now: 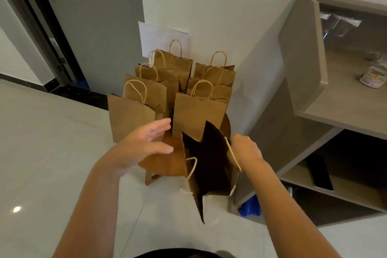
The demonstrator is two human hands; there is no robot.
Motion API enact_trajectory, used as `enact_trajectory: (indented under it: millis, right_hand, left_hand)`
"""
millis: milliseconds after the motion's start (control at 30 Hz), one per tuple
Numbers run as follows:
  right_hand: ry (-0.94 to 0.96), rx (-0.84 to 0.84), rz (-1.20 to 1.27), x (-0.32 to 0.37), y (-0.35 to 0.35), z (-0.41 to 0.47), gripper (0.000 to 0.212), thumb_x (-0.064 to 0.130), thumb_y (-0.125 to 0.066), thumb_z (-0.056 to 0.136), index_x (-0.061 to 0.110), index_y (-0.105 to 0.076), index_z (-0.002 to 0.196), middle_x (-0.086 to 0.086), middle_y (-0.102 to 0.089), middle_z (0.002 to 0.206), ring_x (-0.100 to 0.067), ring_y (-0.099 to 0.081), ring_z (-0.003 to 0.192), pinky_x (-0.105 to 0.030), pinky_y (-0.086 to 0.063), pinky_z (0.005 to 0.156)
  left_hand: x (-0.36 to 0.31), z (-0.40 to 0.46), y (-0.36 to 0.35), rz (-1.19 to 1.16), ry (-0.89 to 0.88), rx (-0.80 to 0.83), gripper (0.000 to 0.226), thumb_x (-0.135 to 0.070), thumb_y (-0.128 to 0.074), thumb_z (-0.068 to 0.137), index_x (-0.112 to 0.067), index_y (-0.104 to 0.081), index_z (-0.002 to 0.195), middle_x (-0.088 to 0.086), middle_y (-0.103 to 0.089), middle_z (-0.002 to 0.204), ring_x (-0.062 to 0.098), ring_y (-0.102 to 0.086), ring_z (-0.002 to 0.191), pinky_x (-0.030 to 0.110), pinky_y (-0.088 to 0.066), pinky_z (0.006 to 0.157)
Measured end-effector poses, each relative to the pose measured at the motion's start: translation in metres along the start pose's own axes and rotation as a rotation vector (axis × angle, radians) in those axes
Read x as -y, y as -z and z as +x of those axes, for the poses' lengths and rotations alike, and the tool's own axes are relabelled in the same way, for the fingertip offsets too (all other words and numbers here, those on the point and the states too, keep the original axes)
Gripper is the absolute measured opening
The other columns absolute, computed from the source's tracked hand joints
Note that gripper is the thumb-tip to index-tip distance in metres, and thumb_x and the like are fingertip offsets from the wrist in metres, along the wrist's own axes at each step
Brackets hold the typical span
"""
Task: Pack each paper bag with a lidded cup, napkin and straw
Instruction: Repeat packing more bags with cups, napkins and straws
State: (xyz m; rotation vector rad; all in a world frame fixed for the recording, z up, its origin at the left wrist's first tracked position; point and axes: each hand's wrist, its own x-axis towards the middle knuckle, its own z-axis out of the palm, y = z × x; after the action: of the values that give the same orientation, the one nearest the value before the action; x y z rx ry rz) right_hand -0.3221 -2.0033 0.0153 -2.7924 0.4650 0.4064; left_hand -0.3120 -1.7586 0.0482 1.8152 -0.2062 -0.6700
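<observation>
Brown paper bags: seven stand closed in two rows on the round wooden stool (165, 165), four left, three right; an eighth, the open bag (209, 165), hangs at the stool's near edge. Right hand (246, 148) pinches its rim by the handle. Left hand (144, 142) hovers over the stool, fingers straight. Pale tiled floor (41, 153); grey shelf unit (303, 58) at right

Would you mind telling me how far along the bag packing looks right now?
Seven paper bags stand in rows on the round wooden stool, some clipped shut at the top, so they look finished, though their contents are hidden. In hand: the right hand grips the rim of an open bag, its inside too dark to read. The left hand hovers open, empty.
</observation>
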Motion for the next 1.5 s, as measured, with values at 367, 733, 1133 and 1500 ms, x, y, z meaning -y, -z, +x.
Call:
enact_trajectory:
  millis: [367, 733, 1133, 1500]
  right_hand:
    - [0.244, 0.307, 0.104, 0.008, 0.011, 0.084, 0.019, 0.024, -0.055, 0.092, 0.009, -0.065, 0.087, -0.005, -0.061, 0.079, -0.022, -0.062, 0.077, -0.034, -0.049, 0.067]
    - [-0.293, 0.14, 1.09, -0.041, -0.036, 0.088, 0.018, 0.01, -0.044, 0.095, 0.015, -0.06, 0.1, -0.008, -0.059, 0.1, -0.018, -0.054, 0.093, -0.036, -0.042, 0.093]
    - [-0.281, 0.082, 0.458, 0.02, -0.05, 0.129, 0.089, 0.026, -0.053, 0.094, 0.024, 0.018, 0.148, -0.009, -0.061, 0.114, -0.015, -0.053, 0.074, -0.03, -0.045, 0.07]
    - [-0.169, -0.054, 0.204, 0.034, -0.053, 0.134, 0.086, 0.021, -0.046, 0.097, 0.031, 0.026, 0.144, -0.006, -0.063, 0.102, -0.013, -0.058, 0.07, -0.026, -0.046, 0.065]
  left_hand:
    - [0.031, 0.125, -0.043, 0.93, 0.213, -0.18, 0.027, -0.013, -0.044, 0.094, -0.015, -0.048, 0.121, 0.004, -0.061, 0.108, 0.026, -0.06, 0.103, 0.034, -0.049, 0.082]
    - [0.062, 0.172, -0.007, 0.747, 0.332, -0.322, 0.008, -0.014, -0.045, 0.095, -0.02, -0.05, 0.097, -0.002, -0.057, 0.083, 0.018, -0.057, 0.077, 0.029, -0.05, 0.072]
    - [0.079, 0.187, 0.023, 0.935, 0.251, -0.195, 0.042, -0.02, -0.045, 0.097, -0.021, -0.031, 0.137, 0.003, -0.062, 0.095, 0.022, -0.064, 0.086, 0.031, -0.051, 0.07]
    - [0.065, 0.201, 0.042, 1.032, 0.12, -0.182, 0.078, -0.024, -0.052, 0.095, -0.016, 0.003, 0.151, -0.001, -0.061, 0.09, 0.012, -0.061, 0.075, 0.026, -0.052, 0.063]
